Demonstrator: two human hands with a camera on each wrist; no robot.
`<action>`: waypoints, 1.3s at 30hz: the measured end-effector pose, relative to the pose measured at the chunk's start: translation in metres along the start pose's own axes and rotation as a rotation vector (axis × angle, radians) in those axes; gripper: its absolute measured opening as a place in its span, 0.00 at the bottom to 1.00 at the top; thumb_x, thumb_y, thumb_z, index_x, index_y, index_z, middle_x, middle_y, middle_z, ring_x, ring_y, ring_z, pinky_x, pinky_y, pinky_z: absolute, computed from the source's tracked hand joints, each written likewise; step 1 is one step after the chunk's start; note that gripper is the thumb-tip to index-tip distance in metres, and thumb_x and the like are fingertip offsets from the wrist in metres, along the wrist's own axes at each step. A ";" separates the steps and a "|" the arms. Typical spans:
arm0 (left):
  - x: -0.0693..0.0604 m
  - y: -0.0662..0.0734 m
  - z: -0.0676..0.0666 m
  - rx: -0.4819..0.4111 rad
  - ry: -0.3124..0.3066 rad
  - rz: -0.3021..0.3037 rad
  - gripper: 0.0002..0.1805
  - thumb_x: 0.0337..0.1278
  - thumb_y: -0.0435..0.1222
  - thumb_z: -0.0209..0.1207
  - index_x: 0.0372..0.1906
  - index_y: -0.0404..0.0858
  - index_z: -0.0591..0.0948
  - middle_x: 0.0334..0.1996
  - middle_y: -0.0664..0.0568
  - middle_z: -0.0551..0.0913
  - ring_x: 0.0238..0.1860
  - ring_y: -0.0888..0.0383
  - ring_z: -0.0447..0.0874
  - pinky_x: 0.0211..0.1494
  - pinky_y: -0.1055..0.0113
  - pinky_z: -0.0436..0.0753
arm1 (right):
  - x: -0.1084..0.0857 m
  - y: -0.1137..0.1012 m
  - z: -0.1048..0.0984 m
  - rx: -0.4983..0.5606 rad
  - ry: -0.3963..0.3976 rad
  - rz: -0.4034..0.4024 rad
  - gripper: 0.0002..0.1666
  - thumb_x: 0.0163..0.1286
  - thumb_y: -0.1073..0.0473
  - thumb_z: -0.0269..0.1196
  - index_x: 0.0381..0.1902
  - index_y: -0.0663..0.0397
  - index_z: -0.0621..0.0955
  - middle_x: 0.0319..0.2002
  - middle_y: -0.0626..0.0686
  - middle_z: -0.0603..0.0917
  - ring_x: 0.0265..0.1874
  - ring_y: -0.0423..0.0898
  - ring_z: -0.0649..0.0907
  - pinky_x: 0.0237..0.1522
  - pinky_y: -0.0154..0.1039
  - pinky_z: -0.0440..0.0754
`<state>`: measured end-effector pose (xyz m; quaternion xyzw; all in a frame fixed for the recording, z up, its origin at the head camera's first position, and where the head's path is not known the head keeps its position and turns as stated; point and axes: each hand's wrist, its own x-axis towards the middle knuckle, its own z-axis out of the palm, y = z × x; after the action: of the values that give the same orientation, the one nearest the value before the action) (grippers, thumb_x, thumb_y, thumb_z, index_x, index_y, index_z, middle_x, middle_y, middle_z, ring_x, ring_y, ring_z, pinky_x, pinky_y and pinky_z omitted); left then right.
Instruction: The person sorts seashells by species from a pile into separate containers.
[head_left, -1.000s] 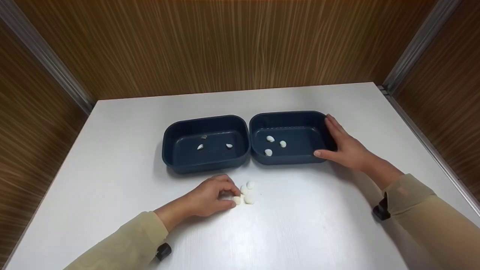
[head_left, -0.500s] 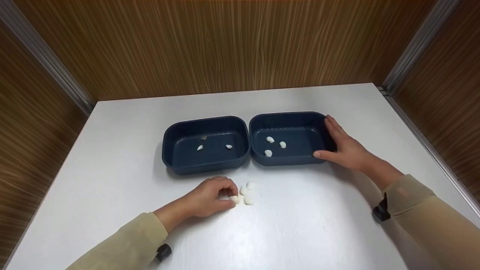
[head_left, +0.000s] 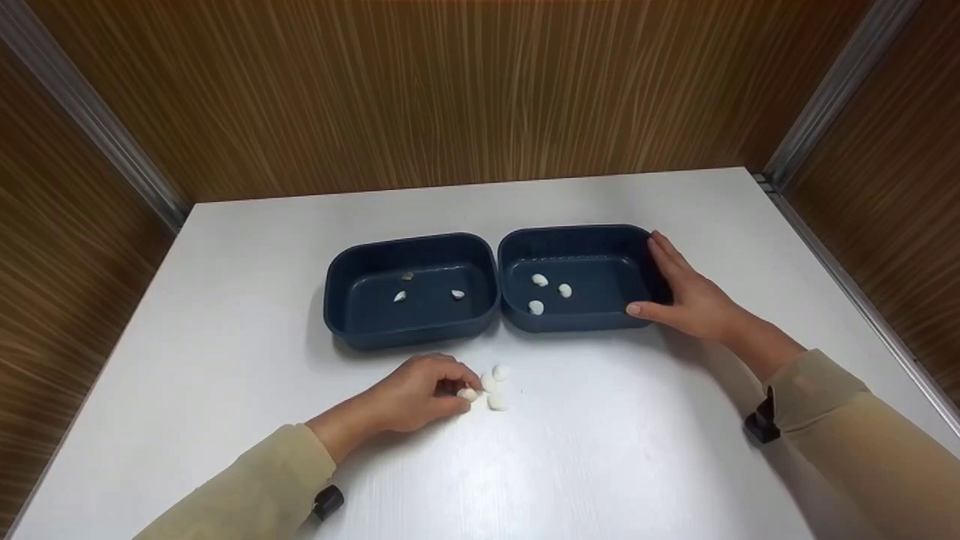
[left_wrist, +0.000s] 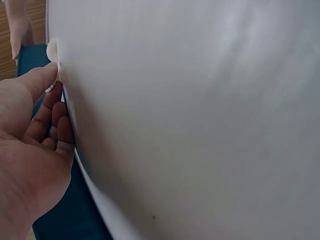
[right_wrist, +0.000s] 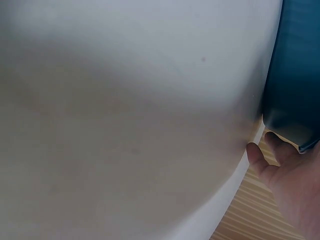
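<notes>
On the white table, the left hand [head_left: 412, 394] pinches a small white shell-like piece [head_left: 469, 394] between thumb and index finger. Several similar pieces [head_left: 497, 402] lie just right of its fingertips. In the left wrist view, the left hand [left_wrist: 37, 125] has its other fingers curled. Fairly straight fingers of the right hand [head_left: 694, 296] rest against the right end of the right dark blue bin [head_left: 577, 321], thumb at the front wall; three white pieces [head_left: 565, 290] lie inside that bin. Beside the blue bin [right_wrist: 297, 75], the right hand [right_wrist: 287, 175] also shows in the right wrist view.
A second dark blue bin [head_left: 412, 333] stands left of the first, their ends nearly touching. It holds two white pieces [head_left: 457, 295] and one brownish piece [head_left: 407, 277]. Wood-grain panels [head_left: 480, 97] rise behind and at both sides of the table.
The piece at the left fingertips has shifted slightly left and away from the camera, and the left fingers have adjusted around it. The right hand and both bins stay in place.
</notes>
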<state>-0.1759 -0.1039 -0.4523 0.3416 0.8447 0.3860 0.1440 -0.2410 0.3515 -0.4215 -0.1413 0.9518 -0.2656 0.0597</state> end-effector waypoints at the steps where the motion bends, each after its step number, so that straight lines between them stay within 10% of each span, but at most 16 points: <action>1: 0.000 0.000 -0.001 0.007 -0.005 0.008 0.12 0.64 0.30 0.71 0.50 0.43 0.90 0.36 0.58 0.82 0.40 0.60 0.77 0.45 0.69 0.77 | 0.000 0.000 0.000 0.000 0.000 0.001 0.67 0.71 0.32 0.67 0.88 0.50 0.40 0.87 0.51 0.34 0.84 0.63 0.46 0.77 0.72 0.53; 39: 0.000 0.003 -0.019 0.174 -0.111 0.080 0.11 0.60 0.27 0.71 0.46 0.39 0.90 0.31 0.59 0.81 0.37 0.60 0.78 0.45 0.67 0.79 | 0.001 0.004 0.000 0.003 0.008 -0.010 0.67 0.71 0.33 0.68 0.88 0.50 0.40 0.87 0.52 0.35 0.84 0.62 0.46 0.77 0.72 0.53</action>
<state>-0.1839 -0.1133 -0.4375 0.4072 0.8515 0.2969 0.1449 -0.2432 0.3540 -0.4234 -0.1448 0.9509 -0.2681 0.0547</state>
